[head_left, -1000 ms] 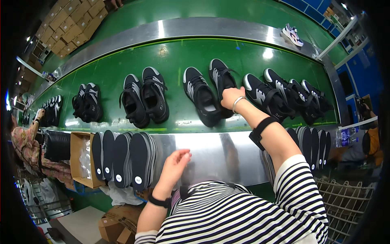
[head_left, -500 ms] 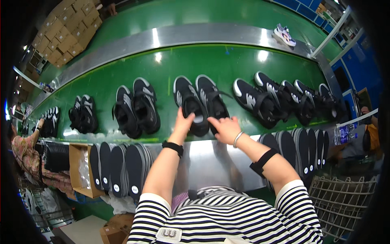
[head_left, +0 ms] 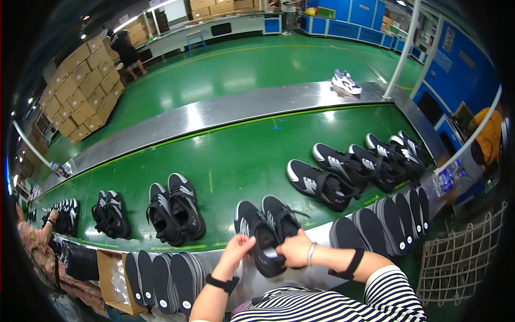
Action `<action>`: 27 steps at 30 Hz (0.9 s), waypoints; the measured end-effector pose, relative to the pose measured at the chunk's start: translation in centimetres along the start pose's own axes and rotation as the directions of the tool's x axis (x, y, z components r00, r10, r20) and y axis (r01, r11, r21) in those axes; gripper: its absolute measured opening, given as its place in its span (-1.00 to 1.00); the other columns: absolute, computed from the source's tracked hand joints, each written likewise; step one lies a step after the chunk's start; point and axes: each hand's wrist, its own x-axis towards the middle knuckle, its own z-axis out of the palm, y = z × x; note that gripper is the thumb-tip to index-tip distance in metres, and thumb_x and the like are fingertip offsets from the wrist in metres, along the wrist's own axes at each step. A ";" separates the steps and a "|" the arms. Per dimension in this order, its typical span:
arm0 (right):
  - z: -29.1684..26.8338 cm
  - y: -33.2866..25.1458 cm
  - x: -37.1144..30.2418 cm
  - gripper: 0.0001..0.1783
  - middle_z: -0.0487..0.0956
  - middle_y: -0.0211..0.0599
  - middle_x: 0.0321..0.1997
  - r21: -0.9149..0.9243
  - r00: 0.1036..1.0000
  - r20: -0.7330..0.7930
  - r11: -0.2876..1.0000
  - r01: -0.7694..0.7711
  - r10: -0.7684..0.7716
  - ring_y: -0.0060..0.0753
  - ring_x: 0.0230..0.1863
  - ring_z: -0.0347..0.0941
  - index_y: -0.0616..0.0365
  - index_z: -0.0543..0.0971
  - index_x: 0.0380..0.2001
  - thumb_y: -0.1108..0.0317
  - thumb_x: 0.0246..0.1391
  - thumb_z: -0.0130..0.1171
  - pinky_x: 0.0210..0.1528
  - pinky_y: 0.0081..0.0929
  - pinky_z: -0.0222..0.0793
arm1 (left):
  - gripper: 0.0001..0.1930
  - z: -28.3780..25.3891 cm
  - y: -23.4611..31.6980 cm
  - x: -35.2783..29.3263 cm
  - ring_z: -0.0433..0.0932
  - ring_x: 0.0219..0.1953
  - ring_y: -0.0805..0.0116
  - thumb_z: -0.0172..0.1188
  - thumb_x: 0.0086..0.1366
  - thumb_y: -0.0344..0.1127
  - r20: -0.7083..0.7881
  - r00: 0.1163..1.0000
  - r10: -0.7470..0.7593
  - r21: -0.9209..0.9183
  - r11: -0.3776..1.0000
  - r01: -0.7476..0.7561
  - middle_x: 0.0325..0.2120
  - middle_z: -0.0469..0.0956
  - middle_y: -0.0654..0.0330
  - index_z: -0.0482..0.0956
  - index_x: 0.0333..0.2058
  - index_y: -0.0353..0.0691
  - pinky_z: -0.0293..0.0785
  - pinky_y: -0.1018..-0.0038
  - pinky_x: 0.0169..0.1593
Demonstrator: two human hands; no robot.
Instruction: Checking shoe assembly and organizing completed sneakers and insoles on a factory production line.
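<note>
Close in front of me stands a pair of black shoes with silver toes: the left shoe (head_left: pixel 268 266) and the right shoe (head_left: pixel 276 210). A pale patch shows inside the left shoe. At that shoe's left side, my left hand (head_left: pixel 236 251) is closed, thumb and fingertips pinched together by the collar. What lies in that pinch is too small to tell. My right hand (head_left: pixel 296 250) is curled round the heel end of the left shoe, gripping its collar. It partly covers the heel of the right shoe.
More black shoe pairs (head_left: pixel 177 212) stand on the green belt (head_left: pixel 230 155) to both sides. Stacked black insoles (head_left: pixel 185 273) line the near metal edge, beside an open carton (head_left: pixel 115 279). A white shoe (head_left: pixel 346 83) sits on the far rail. Another person's hand (head_left: pixel 52 216) works far left.
The view has tilted up, showing more floor beyond the belt. The shoe pair has come nearer to me, over the metal edge. My right hand has closed on the left shoe's heel.
</note>
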 end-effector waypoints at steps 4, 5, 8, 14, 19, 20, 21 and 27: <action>5.8 -0.6 -3.8 -0.79 0.48 -0.23 -0.43 -0.105 0.996 -0.078 0.993 -0.051 0.043 -0.28 -0.30 0.41 -0.06 0.53 -0.42 0.25 -0.23 0.03 -0.14 -0.10 0.03 | -0.68 1.4 -1.7 -3.8 0.21 -0.81 0.56 0.12 0.09 -0.08 0.141 0.902 -0.409 0.184 0.906 0.382 -0.80 0.27 0.36 0.36 -0.62 -0.19 0.12 0.64 -0.74; 7.4 -0.5 -4.0 -0.79 0.46 -0.23 -0.45 -0.126 0.990 -0.131 0.990 -0.069 0.052 -0.27 -0.31 0.40 -0.06 0.52 -0.43 0.27 -0.23 -0.01 -0.14 -0.11 0.02 | -0.67 1.0 -2.1 -3.9 0.19 -0.83 0.53 0.07 0.12 -0.08 0.270 0.873 -0.406 -0.070 0.896 0.438 -0.82 0.25 0.33 0.33 -0.67 -0.18 0.10 0.61 -0.76; 8.3 -1.2 -5.1 -0.77 0.41 -0.26 -0.56 0.018 0.952 -0.303 0.999 -0.049 0.052 -0.26 -0.42 0.39 -0.02 0.47 -0.51 0.27 -0.39 0.13 -0.28 -0.24 0.08 | -0.62 0.5 -2.4 -4.6 0.14 -0.89 0.45 -0.06 0.17 -0.13 0.296 0.920 -0.257 -0.516 0.768 0.380 -0.90 0.17 0.29 0.21 -0.77 -0.10 0.03 0.57 -0.82; 9.4 -2.4 -5.5 -0.77 0.49 -0.27 -0.49 0.168 0.979 -0.122 0.975 -0.144 0.165 -0.32 -0.40 0.44 -0.01 0.46 -0.42 0.28 -0.28 0.10 -0.28 -0.24 0.07 | -0.62 -0.4 -0.2 -3.4 0.24 -0.72 0.55 -0.20 0.25 -0.03 0.382 0.924 0.016 -0.828 0.450 0.335 -0.76 0.24 0.36 0.25 -0.68 -0.09 0.20 0.63 -0.65; 10.6 -1.3 -8.0 -0.51 0.49 -0.23 -0.54 0.263 0.921 -0.389 0.958 0.114 -0.002 -0.23 -0.46 0.43 -0.03 0.34 -0.10 0.25 -0.23 0.09 -0.34 -0.32 0.15 | -0.38 3.2 -0.2 -5.1 0.31 -0.06 0.26 0.03 0.04 0.16 0.437 0.810 0.392 -0.365 0.900 -0.239 -0.18 0.40 0.08 0.35 -0.15 -0.32 0.18 0.35 0.01; 9.1 -1.1 -9.0 -0.57 0.49 -0.17 -0.50 0.321 0.891 -0.452 0.938 0.132 0.029 -0.21 -0.46 0.43 0.02 0.37 -0.15 0.28 -0.21 0.05 -0.38 -0.31 0.24 | -0.39 3.2 -0.8 -5.9 0.32 -0.07 0.21 0.14 -0.06 0.11 0.408 0.813 0.416 0.027 0.884 -0.466 -0.20 0.40 0.08 0.35 -0.17 -0.29 0.15 0.33 0.01; 8.6 -0.1 -9.8 -0.66 0.48 -0.17 -0.49 0.441 0.840 -0.528 0.886 0.146 0.124 -0.21 -0.46 0.43 0.09 0.42 -0.22 0.31 -0.18 0.03 -0.41 -0.33 0.31 | -0.38 3.3 -1.4 -6.5 0.32 -0.08 0.17 0.25 -0.15 0.06 0.388 0.812 0.436 0.425 0.697 -0.578 -0.21 0.40 0.07 0.35 -0.19 -0.26 0.12 0.32 0.01; 13.5 9.8 -11.2 -0.53 0.36 -0.15 -0.15 0.380 0.512 -0.458 0.681 -0.626 0.727 -0.13 -0.10 0.26 0.18 0.40 -0.36 0.13 -0.34 0.26 -0.12 -0.24 0.22 | -0.49 6.0 -2.5 -6.6 0.27 -0.11 0.08 0.31 -0.23 -0.24 0.371 0.684 0.629 0.823 0.119 -0.556 -0.20 0.31 0.04 0.33 -0.25 -0.24 0.21 0.31 -0.12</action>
